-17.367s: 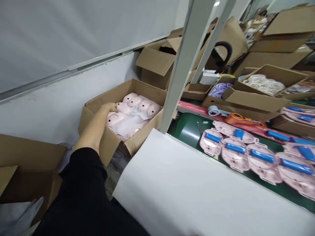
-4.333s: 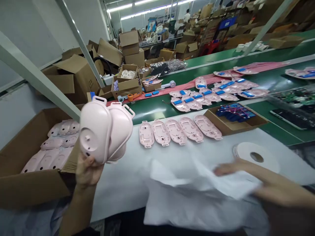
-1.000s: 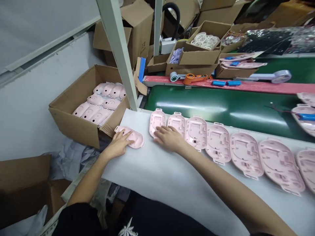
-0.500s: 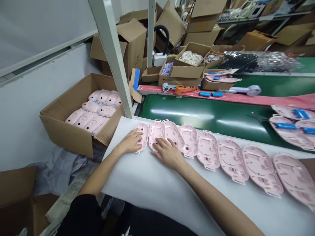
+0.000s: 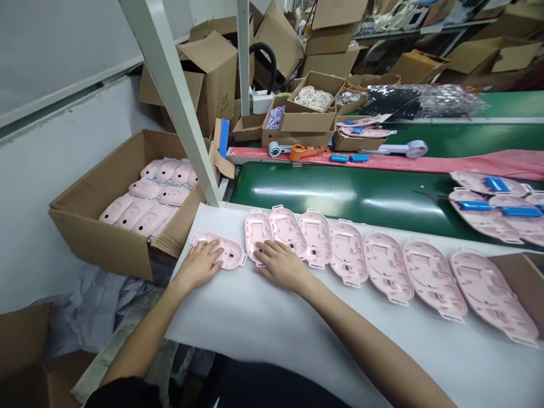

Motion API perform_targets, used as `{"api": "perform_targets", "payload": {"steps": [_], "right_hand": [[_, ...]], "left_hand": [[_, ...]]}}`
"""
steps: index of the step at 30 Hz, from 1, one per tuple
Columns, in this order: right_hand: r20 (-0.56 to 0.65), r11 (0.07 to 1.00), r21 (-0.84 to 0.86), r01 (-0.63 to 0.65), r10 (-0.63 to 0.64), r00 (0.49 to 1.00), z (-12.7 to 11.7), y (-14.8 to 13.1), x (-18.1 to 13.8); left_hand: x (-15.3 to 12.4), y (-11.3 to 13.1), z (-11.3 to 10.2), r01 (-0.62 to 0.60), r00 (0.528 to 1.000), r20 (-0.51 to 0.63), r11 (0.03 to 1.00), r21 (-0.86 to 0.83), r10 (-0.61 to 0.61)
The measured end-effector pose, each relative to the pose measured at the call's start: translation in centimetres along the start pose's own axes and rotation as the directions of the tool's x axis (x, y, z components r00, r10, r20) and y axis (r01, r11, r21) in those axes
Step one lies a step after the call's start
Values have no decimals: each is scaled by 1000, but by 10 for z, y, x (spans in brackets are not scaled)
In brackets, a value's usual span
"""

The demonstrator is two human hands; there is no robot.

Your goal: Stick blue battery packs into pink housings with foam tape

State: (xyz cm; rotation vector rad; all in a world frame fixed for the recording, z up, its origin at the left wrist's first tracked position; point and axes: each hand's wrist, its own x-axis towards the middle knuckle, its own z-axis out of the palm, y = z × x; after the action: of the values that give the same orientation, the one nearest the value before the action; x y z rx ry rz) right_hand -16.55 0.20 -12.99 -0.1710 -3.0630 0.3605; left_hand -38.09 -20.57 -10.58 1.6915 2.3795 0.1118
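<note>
A row of pink plastic shells point(image 5: 318, 238) lies on the white work surface, their moulded insides facing up. The leftmost shell point(image 5: 232, 249) lies crosswise, apart from the row, with my left hand point(image 5: 199, 265) over its near edge, fingers on its inside and the thumb at the near side. My right hand point(image 5: 284, 266) rests with fingers stretched over the lower part of the first shell point(image 5: 257, 226) in the row. Its fingers also cover the lower edge of the neighbouring shell point(image 5: 288, 226).
At left, an open carton point(image 5: 102, 235) holds several pink shells, backs up. A white post point(image 5: 170, 96) rises beside it. Beyond the sheet runs a green conveyor point(image 5: 306, 190). Pink shells with blue batteries point(image 5: 476, 205) lie at right, and a cardboard box point(image 5: 521, 277) stands at the right edge.
The leftmost shell has turned from upright to crosswise and moved left, away from the row, along with my left hand. My right hand stays on the same shells. The view has shifted slightly.
</note>
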Motion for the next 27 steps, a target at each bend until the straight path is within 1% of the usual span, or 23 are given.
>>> {"api": "perform_targets", "payload": {"steps": [2, 4, 5, 6, 8, 10, 11, 12, 16, 19, 22, 24, 27], "right_hand": [[-2, 1000, 27, 5, -5, 1000, 0, -3, 5], [18, 998, 58, 26, -27, 999, -4, -2, 9], [22, 997, 73, 23, -24, 999, -7, 1, 8], [14, 997, 81, -7, 6, 1000, -9, 4, 7], [-26, 985, 75, -155, 157, 987, -12, 13, 0], [-34, 942, 51, -331, 333, 942, -9, 21, -8], [-19, 922, 39, -385, 386, 922, -6, 23, -11], [-4, 911, 34, -412, 412, 911, -2, 24, -13], [-13, 893, 66, -445, 447, 895, 11, 18, -8], [25, 868, 78, -491, 490, 871, 9, 10, 3], [62, 852, 60, -520, 517, 854, 7, 4, 8], [70, 840, 43, -541, 538, 840, 10, 0, 7], [46, 831, 7, -556, 555, 830, 18, -4, 0]], "left_hand": [[11, -8, 2, -32, 999, 13, 999, -5, 32], [25, -15, 1, -89, 995, 46, 996, -6, 89], [32, -17, 1, -99, 994, 55, 995, -5, 99], [39, -17, 1, -88, 995, 54, 996, -2, 88], [50, -12, 6, -28, 999, 36, 1000, -1, 28], [57, -4, 12, 20, 1000, 18, 1000, -1, -20], [60, 0, 15, 14, 1000, 26, 1000, -1, -14], [63, 3, 16, -5, 999, 39, 1000, 0, 5], [79, 10, 12, -50, 997, 66, 999, 4, 49], [92, 19, 9, -34, 997, 64, 999, 12, 33], [103, 27, 12, -42, 996, 81, 999, 23, 40], [109, 26, 14, -58, 994, 90, 998, 27, 55], [115, 20, 15, -72, 993, 99, 997, 25, 69]]}}
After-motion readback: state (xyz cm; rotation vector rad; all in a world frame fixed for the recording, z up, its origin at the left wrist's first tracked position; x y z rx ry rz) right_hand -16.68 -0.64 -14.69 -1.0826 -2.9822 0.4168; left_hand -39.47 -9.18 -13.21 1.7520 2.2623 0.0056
